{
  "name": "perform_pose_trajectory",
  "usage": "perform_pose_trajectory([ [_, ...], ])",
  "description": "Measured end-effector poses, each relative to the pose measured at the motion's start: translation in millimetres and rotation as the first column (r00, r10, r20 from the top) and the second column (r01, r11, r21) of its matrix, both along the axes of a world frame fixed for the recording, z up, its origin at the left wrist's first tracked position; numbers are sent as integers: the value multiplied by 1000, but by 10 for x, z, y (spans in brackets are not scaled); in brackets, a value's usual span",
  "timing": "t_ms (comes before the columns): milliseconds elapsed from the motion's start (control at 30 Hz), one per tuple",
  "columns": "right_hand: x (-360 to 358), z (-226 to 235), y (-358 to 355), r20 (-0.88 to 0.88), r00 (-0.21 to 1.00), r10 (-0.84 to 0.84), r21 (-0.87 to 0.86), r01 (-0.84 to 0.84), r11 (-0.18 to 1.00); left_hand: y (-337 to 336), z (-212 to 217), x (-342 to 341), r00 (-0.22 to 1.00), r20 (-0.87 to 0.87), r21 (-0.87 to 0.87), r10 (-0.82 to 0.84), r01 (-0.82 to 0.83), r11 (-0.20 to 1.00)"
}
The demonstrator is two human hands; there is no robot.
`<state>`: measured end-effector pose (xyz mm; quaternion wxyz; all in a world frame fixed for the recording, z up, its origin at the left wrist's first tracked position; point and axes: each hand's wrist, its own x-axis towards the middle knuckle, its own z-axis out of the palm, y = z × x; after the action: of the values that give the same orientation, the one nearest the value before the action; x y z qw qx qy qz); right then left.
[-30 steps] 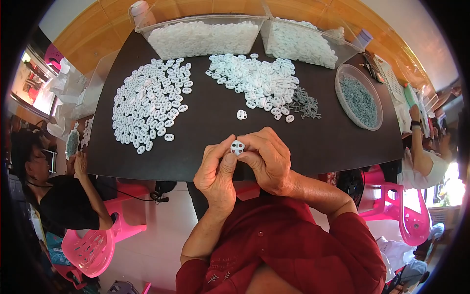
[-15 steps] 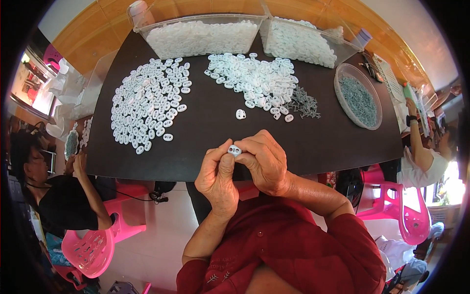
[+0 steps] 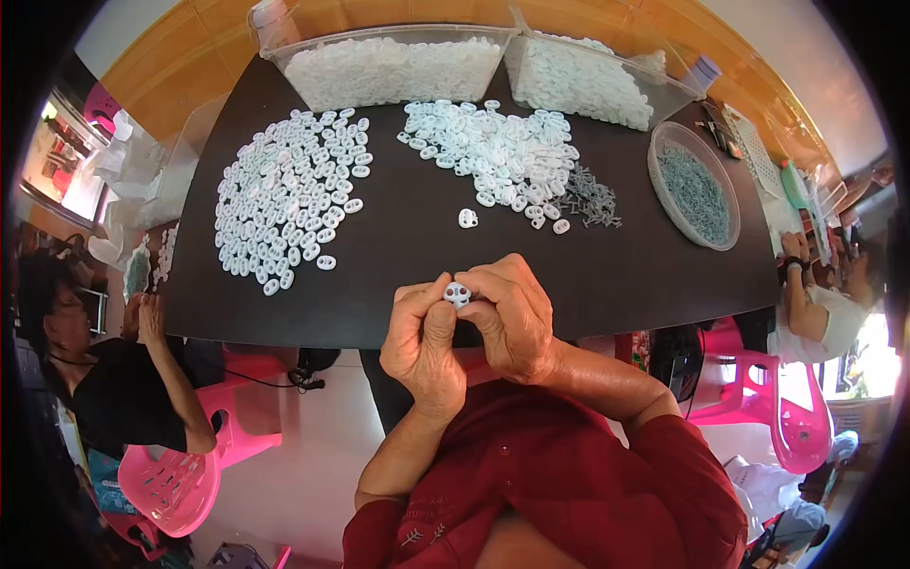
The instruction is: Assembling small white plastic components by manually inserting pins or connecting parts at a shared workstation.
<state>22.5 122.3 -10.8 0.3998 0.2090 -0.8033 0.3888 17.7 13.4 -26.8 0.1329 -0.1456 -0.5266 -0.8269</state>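
I had turned the piece (image 3: 457, 295). Left hand (image 3: 422, 349) and right hand (image 3: 518, 322) fingers (image 3: 482, 283) pinched it by the tabletop's (image 3: 616, 284) near edge, handling seemingly unfinished.

The bare left hand (image 3: 424, 346) and bare right hand (image 3: 512, 327) nearly meet, fingers (image 3: 483, 284) curled, thumbs (image 3: 439, 324) pinching, bare forearms (image 3: 611, 377) converging.

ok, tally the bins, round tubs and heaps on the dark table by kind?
Clear rectangular bins: 2
Clear round tub: 1
White-piece heaps: 2
Loose grey screw heap: 1
Total: 6
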Motion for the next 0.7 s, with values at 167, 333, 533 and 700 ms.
perform_pose_trajectory([
  [167,0,-68,-23,-18,1000,9,-42,-10,999,29,-53,14,997,-49,-63,60,-63,996],
  [333,8,-34,-50,-22,1000,6,-64,-7,998,60,-61,33,993,-61,-60,102,-106,993],
  [533,4,-58,-80,-42,999,-14,-56,12,998,76,-95,13,981,-115,-102,154,-166,981],
  [700,-31,-66,-86,-65,998,-21,-47,18,999,102,-87,-6,972,-133,-114,195,-210,971],
])
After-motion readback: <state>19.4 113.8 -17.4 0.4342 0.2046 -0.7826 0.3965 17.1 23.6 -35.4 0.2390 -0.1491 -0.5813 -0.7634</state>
